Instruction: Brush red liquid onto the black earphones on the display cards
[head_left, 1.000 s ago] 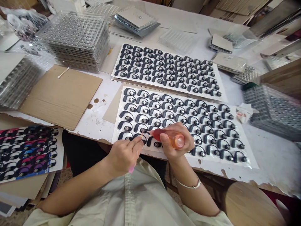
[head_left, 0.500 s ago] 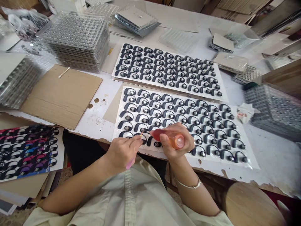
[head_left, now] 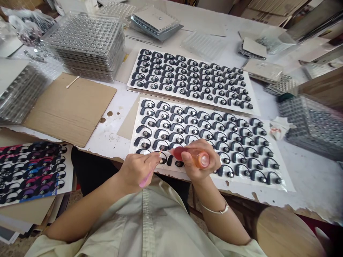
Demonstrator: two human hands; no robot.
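Observation:
My left hand (head_left: 137, 171) is closed around a thin pink-handled tool (head_left: 145, 180). Its yellowish tip pokes out past my fingertips, close to the front row of black pieces. Wrapped round an orange-red squeeze bottle (head_left: 194, 156), my right hand (head_left: 203, 169) points the nozzle left towards the tool's tip. Both hands hover over the near edge of a white sheet (head_left: 288, 184) carrying rows of black curved pieces, each with a small shiny round part. My hands hide some pieces in the front rows.
Behind lies a second sheet of black pieces (head_left: 193, 76). A cotton swab (head_left: 72, 82) rests on brown cardboard (head_left: 72, 114) at left. Stacked clear trays (head_left: 85, 46) stand beyond, more trays (head_left: 313, 125) at right. A stool (head_left: 289, 232) sits below the table.
The pink tool's lower end has swung slightly left and up in my left hand. The bottle has shifted a little left. The sheets stay put.

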